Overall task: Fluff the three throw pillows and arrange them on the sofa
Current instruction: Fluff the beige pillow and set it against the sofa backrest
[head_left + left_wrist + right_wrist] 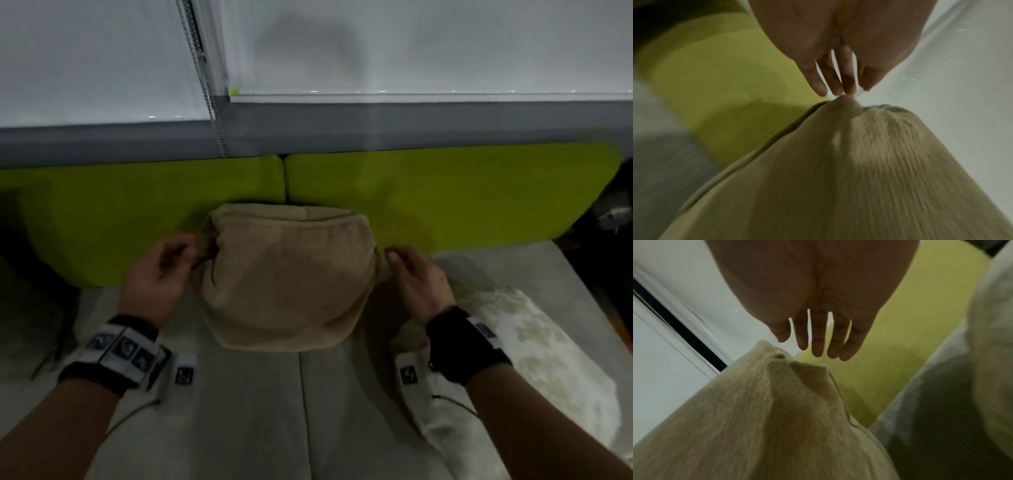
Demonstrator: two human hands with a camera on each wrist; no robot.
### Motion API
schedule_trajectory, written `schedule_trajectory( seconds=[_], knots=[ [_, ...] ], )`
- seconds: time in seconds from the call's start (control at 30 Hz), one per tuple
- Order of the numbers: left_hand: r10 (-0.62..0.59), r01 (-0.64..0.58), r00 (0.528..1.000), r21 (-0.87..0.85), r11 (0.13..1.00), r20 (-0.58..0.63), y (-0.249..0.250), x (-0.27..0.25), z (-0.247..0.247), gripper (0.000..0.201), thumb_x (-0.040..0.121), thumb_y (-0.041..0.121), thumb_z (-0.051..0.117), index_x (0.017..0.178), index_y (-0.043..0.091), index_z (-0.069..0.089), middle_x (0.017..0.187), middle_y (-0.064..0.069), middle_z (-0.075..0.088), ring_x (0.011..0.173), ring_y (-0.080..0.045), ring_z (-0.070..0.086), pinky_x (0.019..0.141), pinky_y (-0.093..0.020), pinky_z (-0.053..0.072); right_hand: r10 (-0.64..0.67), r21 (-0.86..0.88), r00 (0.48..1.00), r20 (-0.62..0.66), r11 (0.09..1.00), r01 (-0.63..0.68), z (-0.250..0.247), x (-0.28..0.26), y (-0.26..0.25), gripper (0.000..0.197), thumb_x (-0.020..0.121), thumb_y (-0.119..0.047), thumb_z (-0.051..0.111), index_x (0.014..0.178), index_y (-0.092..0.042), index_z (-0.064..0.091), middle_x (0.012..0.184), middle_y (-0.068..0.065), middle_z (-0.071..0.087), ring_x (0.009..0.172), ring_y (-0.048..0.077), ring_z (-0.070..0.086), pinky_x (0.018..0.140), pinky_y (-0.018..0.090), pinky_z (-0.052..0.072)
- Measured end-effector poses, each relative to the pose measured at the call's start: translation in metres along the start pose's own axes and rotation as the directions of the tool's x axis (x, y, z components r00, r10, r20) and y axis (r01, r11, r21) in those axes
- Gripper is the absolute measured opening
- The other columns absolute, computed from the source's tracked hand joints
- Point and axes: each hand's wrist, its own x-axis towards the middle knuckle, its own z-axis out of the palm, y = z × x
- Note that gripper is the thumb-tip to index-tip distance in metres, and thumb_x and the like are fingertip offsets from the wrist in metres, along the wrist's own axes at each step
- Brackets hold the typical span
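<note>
We're pinching tan pillow (287,277) corner w/ left hand (161,274) at 9 o'clock; right hand (416,281) spread, off it (3 o'clock). Soft, light; we're judging corners best.

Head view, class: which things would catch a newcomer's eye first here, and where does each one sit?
A tan pillow stands mid-frame on the grey seat, leaning on the lime backrest that runs across behind it. The left hand pinches its left corner, while the right hand hovers open by its right edge. A pale patterned pillow lies on the seat at right.
</note>
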Motion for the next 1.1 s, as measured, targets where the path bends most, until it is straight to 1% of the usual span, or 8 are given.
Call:
schedule_trajectory(
  seconds=[0.13, 0.37, 0.5, 0.57, 0.73, 0.9, 1.0, 1.1],
  knots=[
    [-0.045, -0.029, 0.975, 0.328, 0.944, 0.217, 0.022, 0.034, 0.007, 0.022, 0.098, 0.018, 0.063, 0.117, 0.022, 0.073, 0.113, -0.003, 0.074, 0.107, -0.031, 0.065, 0.082, -0.03, 0.042, -0.118, 0.014, 0.984, 0.132, 0.993, 0.117, 0.005, 0.039, -0.01, 0.024, 0.105, -0.019, 0.052, 0.118, -0.031, 0.068, 0.116, 0.002, 0.073, 0.108, 0.024, 0.068, 0.089, 0.036, 0.053],
    [-0.077, -0.281, 0.841, 0.555, 0.783, 0.535, 0.024, 0.048, 0.01, 0.062, 0.084, 0.048, 0.037, 0.132, 0.018, 0.062, 0.144, -0.007, 0.052, 0.128, -0.033, 0.051, 0.105, -0.042, 0.042, 0.001, -0.23, 0.929, 0.37, 0.969, 0.091, 0.02, 0.059, -0.016, 0.046, 0.107, -0.032, 0.042, 0.154, -0.033, 0.041, 0.149, 0.013, 0.056, 0.133, 0.038, 0.055, 0.107, 0.045, 0.046],
    [-0.22, -0.39, 0.733, 0.663, 0.639, 0.644, 0.019, 0.034, 0.02, 0.062, 0.078, 0.023, 0.037, 0.122, -0.013, 0.062, 0.129, -0.031, 0.059, 0.122, -0.048, 0.054, 0.106, -0.062, 0.041, -0.003, -0.253, 0.926, 0.376, 0.962, 0.106, 0.027, 0.055, -0.02, 0.051, 0.105, -0.035, 0.048, 0.155, -0.032, 0.035, 0.148, 0.011, 0.057, 0.129, 0.037, 0.057, 0.105, 0.043, 0.048],
    [-0.171, -0.356, 0.787, 0.662, 0.659, 0.593, 0.005, 0.034, 0.024, 0.033, 0.078, 0.005, 0.049, 0.092, -0.018, 0.067, 0.096, -0.031, 0.065, 0.092, -0.052, 0.062, 0.081, -0.064, 0.053, -0.063, -0.29, 0.951, 0.301, 0.944, 0.155, 0.028, 0.055, -0.024, 0.044, 0.103, -0.03, 0.053, 0.147, -0.027, 0.049, 0.137, 0.012, 0.065, 0.12, 0.034, 0.063, 0.092, 0.036, 0.051],
    [-0.044, -0.183, 0.951, 0.672, 0.718, 0.306, -0.009, 0.037, 0.016, 0.035, 0.087, 0.012, 0.061, 0.119, -0.002, 0.058, 0.118, -0.027, 0.06, 0.097, -0.046, 0.059, 0.078, -0.048, 0.049, -0.003, 0.041, 0.999, -0.033, 0.999, 0.005, 0.015, 0.061, -0.017, 0.014, 0.1, -0.025, 0.062, 0.107, -0.022, 0.074, 0.102, 0.0, 0.07, 0.095, 0.018, 0.062, 0.08, 0.03, 0.051],
    [-0.078, 0.08, 0.997, 0.406, 0.91, -0.021, -0.009, 0.044, 0.002, 0.026, 0.103, 0.026, 0.048, 0.11, 0.003, 0.057, 0.106, -0.028, 0.064, 0.096, -0.045, 0.061, 0.079, -0.049, 0.047, 0.396, 0.868, 0.91, 0.124, 0.402, -0.293, 0.0, 0.057, -0.008, 0.006, 0.101, -0.017, 0.064, 0.099, -0.012, 0.068, 0.092, 0.006, 0.066, 0.088, 0.025, 0.064, 0.071, 0.036, 0.057],
    [0.133, -0.094, 0.983, 0.272, 0.958, -0.128, 0.0, 0.037, 0.001, 0.019, 0.095, 0.018, 0.063, 0.091, 0.034, 0.053, 0.096, -0.011, 0.063, 0.088, -0.031, 0.06, 0.075, -0.04, 0.047, 0.214, 0.672, 0.973, 0.086, 0.709, -0.215, 0.006, 0.055, -0.017, 0.009, 0.101, -0.013, 0.062, 0.102, -0.013, 0.07, 0.099, 0.005, 0.071, 0.097, 0.022, 0.067, 0.079, 0.032, 0.058],
    [0.095, -0.169, 0.971, 0.354, 0.92, 0.219, -0.006, 0.046, 0.007, 0.008, 0.094, 0.02, 0.064, 0.094, 0.028, 0.062, 0.09, -0.005, 0.064, 0.086, -0.027, 0.061, 0.076, -0.037, 0.047, 0.123, 0.401, 0.985, 0.123, 0.901, -0.162, 0.017, 0.062, -0.024, 0.024, 0.102, -0.021, 0.061, 0.123, -0.015, 0.07, 0.104, 0.002, 0.072, 0.105, 0.025, 0.068, 0.093, 0.042, 0.06]
  ],
)
